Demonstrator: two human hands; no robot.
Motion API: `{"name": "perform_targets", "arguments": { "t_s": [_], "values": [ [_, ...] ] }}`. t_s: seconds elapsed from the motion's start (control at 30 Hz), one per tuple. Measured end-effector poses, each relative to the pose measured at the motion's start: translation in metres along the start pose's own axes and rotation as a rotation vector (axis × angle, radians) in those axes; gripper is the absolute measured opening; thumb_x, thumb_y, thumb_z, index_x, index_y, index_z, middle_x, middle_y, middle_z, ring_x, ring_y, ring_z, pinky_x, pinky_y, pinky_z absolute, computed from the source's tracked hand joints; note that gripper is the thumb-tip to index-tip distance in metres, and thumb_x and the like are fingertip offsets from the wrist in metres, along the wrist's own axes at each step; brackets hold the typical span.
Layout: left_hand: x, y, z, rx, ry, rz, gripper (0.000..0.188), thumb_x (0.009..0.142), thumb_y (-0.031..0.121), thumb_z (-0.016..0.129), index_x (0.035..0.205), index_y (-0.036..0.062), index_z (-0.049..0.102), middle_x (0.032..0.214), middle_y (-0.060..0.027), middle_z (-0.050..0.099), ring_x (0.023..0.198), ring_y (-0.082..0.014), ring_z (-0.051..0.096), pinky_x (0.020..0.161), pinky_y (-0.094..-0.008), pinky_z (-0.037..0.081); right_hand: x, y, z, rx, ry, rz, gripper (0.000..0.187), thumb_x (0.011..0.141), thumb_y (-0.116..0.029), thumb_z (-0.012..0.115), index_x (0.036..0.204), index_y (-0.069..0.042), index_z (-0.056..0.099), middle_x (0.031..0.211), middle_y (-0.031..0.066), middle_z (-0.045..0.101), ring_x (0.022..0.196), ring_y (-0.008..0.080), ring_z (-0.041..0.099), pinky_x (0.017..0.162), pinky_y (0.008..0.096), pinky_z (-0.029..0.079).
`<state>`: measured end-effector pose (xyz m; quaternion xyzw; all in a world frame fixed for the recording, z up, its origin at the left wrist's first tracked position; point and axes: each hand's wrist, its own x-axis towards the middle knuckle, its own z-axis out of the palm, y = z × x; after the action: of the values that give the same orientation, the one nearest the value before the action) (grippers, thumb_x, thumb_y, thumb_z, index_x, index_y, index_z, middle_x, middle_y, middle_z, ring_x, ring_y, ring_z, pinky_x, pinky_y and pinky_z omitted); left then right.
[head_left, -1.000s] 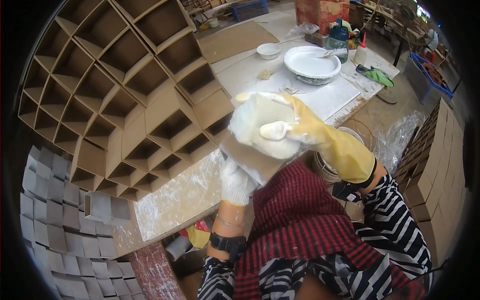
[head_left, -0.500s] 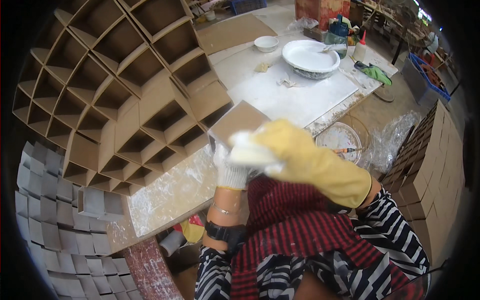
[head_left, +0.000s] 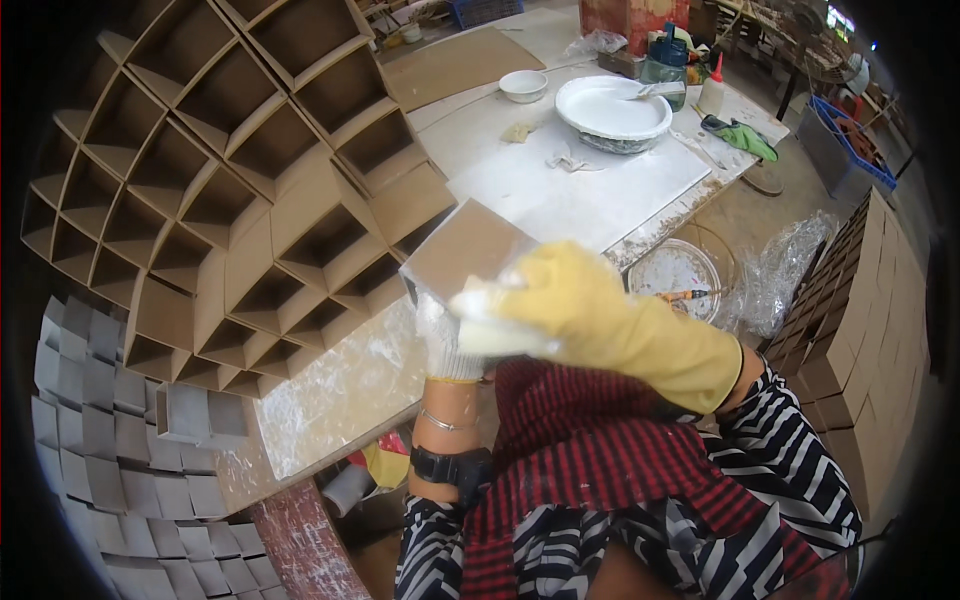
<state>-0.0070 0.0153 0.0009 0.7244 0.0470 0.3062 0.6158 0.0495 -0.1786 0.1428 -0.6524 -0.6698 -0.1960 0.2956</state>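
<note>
A square brown cardboard box (head_left: pixel 466 246) is gripped from below by my left hand (head_left: pixel 440 335), which wears a white knit glove. Its fingers are partly hidden behind the box and my other hand. My right hand (head_left: pixel 572 292), in a long yellow rubber glove, is closed on a whitish sponge-like pad (head_left: pixel 500 336), blurred by motion, at the near edge of the box. Beyond them on the table stands a wide basin (head_left: pixel 622 143) of white paste or paint, with a flat brush (head_left: pixel 655 90) across its rim.
Stacked open brown boxes (head_left: pixel 250 190) rise at the left, with whitened boxes (head_left: pixel 110 450) below them. A small white bowl (head_left: pixel 523 88), a red-tipped bottle (head_left: pixel 712 92) and a green-and-black glove (head_left: pixel 742 140) lie on the table (head_left: pixel 480 180). More boxes (head_left: pixel 850 350) stand at right.
The box has shifted slightly left and shows more of its top face. My right hand has moved the pad a little lower and nearer to me.
</note>
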Motion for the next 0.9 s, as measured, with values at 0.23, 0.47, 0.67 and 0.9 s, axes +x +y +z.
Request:
{"name": "perform_targets", "arguments": {
  "t_s": [0.23, 0.47, 0.67, 0.9],
  "values": [
    [-0.009, 0.087, 0.013, -0.857, 0.345, -0.497, 0.055, 0.098, 0.046, 0.031, 0.13, 0.0018, 0.043, 0.128, -0.0171, 0.048, 0.114, -0.0307, 0.049, 0.097, -0.0409, 0.043, -0.024, 0.064, -0.015, 0.031, 0.172, 0.364, 0.057, 0.057, -0.005, 0.074, 0.112, -0.011, 0.06, 0.103, 0.0159, 0.06, 0.102, 0.0342, 0.055, 0.09, 0.0368, 0.044],
    [-0.015, 0.058, 0.008, -0.322, -0.074, -0.153, 0.047, 0.1, 0.036, 0.032, 0.13, 0.0019, 0.043, 0.122, -0.0146, 0.052, 0.111, -0.0267, 0.051, 0.095, -0.0366, 0.045, 0.004, 0.06, -0.009, 0.134, -0.097, 0.216, 0.063, 0.057, -0.009, 0.076, 0.117, -0.009, 0.059, 0.108, 0.0169, 0.058, 0.106, 0.0356, 0.052, 0.093, 0.0417, 0.043],
    [-0.017, 0.035, 0.0, -1.402, -0.34, -0.269, 0.046, 0.101, 0.035, 0.032, 0.131, 0.0007, 0.041, 0.122, -0.0136, 0.052, 0.11, -0.0256, 0.052, 0.095, -0.0343, 0.046, 0.027, 0.076, -0.012, -0.008, 0.073, 0.32, 0.062, 0.063, -0.011, 0.075, 0.121, -0.01, 0.053, 0.111, 0.0182, 0.056, 0.108, 0.0356, 0.051, 0.094, 0.04, 0.042],
    [-0.011, 0.062, 0.014, -0.949, -0.049, -0.412, 0.056, 0.098, 0.045, 0.035, 0.13, 0.0006, 0.042, 0.124, -0.0161, 0.051, 0.112, -0.0294, 0.052, 0.098, -0.0406, 0.043, 0.028, 0.056, -0.002, 0.155, 0.072, 0.044, 0.053, 0.065, -0.009, 0.072, 0.116, -0.018, 0.059, 0.099, 0.0145, 0.061, 0.096, 0.0325, 0.057, 0.087, 0.0411, 0.046]
  ]
}}
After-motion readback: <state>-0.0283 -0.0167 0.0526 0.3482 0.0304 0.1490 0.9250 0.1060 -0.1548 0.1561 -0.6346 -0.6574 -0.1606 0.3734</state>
